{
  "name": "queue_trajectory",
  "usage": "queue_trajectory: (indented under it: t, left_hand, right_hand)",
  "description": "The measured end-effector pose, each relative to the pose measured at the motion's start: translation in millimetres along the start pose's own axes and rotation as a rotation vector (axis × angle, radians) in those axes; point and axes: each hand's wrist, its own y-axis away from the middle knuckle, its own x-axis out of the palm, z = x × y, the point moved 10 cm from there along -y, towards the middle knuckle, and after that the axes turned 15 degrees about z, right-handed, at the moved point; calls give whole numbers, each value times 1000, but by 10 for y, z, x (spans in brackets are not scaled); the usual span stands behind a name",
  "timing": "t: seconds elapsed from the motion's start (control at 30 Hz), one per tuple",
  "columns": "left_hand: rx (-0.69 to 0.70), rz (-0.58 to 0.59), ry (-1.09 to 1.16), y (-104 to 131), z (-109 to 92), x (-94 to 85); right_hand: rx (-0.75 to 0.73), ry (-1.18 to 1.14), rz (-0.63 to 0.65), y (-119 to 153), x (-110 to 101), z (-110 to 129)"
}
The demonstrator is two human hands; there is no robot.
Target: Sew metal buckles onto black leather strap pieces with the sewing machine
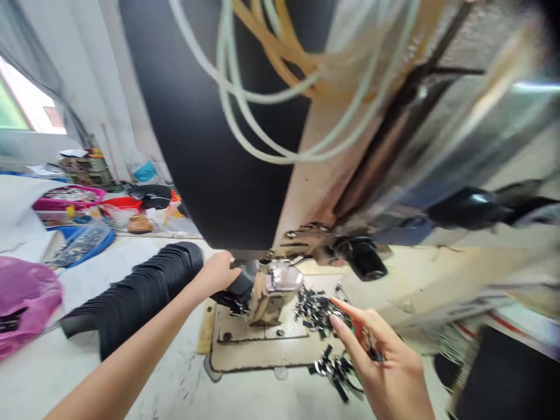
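Observation:
My left hand (221, 272) grips a small black piece (241, 284) at the left side of the machine's raised metal bed (280, 279). A long row of stacked black pieces (149, 283) lies on the white table, left of that hand. My right hand (371, 341) is bent, with thumb and forefinger near each other beside a pile of small black tabs with metal rings (315, 309). Something small with a green and red part is tucked in its fingers; I cannot make out what. More ringed tabs (336, 368) lie nearer to me.
The machine's head (227, 146) hangs above, with pale looped tubes (262, 154) in front. At the left are a pink bag (28, 297), a blue tray (107, 240) and a magenta basket (44, 201). A dark panel (507, 379) stands at lower right.

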Motion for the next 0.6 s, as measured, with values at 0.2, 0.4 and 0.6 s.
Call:
queue_trajectory:
  t: [0.2,0.4,0.6]
  left_hand:
    - [16,-58,-262,171,-141,-1]
    - [74,-318,-46,1016,-172,-44]
    - [51,-121,497,1392,-78,854]
  right_hand:
    - [144,69,104,263,36,-611]
    - [203,8,181,345,288,-657]
    - [249,-323,233,298,440,-591]
